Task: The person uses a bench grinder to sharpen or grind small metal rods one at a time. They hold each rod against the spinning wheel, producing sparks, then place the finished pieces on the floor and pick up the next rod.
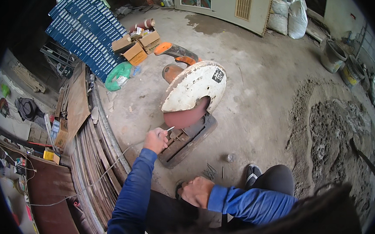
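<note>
A cut-off saw stands on the floor ahead of me, with an orange and black handle, a worn white guard (pixel 196 85) and a reddish disc (pixel 187 117) over a dark base (pixel 192 145). My left hand (pixel 156 141) is closed on a short thin metal rod (pixel 170 129), whose light tip points at the lower edge of the disc. Nearer to me, my right hand (pixel 196 192) has its fingers curled down beside a dark sandal strap; what they hold, if anything, is hidden. Several thin metal rods (pixel 210 172) lie loose on the floor just beyond it.
Long strips (pixel 94 167) are stacked on the left, with blue boxes (pixel 87 31) piled behind. Open cartons (pixel 136 49) and a green bag (pixel 117 76) stand near them. Wet mortar (pixel 339 135) spreads on the right, below buckets (pixel 333 56). A small round container (pixel 230 158) sits near my foot.
</note>
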{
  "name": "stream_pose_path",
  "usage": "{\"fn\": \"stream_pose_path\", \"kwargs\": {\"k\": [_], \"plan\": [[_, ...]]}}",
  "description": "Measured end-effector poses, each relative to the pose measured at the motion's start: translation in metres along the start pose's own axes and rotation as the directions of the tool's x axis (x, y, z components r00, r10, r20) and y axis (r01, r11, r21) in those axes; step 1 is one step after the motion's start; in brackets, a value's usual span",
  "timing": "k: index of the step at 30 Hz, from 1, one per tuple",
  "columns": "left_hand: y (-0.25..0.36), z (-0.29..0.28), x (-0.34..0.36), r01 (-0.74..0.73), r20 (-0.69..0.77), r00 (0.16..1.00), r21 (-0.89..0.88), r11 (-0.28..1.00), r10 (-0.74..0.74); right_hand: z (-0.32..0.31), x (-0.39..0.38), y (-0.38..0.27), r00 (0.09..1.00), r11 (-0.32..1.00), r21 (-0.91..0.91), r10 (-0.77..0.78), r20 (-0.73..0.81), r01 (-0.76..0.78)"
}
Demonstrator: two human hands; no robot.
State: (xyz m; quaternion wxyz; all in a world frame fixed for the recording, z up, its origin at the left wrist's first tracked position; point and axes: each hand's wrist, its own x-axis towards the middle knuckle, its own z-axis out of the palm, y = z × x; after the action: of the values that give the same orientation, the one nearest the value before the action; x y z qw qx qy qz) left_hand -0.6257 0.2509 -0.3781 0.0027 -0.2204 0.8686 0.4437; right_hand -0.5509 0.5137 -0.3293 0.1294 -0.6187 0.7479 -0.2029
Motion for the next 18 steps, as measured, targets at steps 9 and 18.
{"fn": "stream_pose_path", "kwargs": {"k": [9,18], "plan": [[-0.006,0.006,0.013,-0.197,-0.112,0.954,0.463,0.864,0.278,-0.007,-0.001,-0.004,0.999,0.999,-0.022,0.044,0.026,-0.044],[0.0,0.004,0.01,-0.229,-0.141,0.87,0.734,0.64,0.473,-0.002,0.0,-0.005,0.991,0.993,-0.015,0.12,0.051,-0.12]]}}
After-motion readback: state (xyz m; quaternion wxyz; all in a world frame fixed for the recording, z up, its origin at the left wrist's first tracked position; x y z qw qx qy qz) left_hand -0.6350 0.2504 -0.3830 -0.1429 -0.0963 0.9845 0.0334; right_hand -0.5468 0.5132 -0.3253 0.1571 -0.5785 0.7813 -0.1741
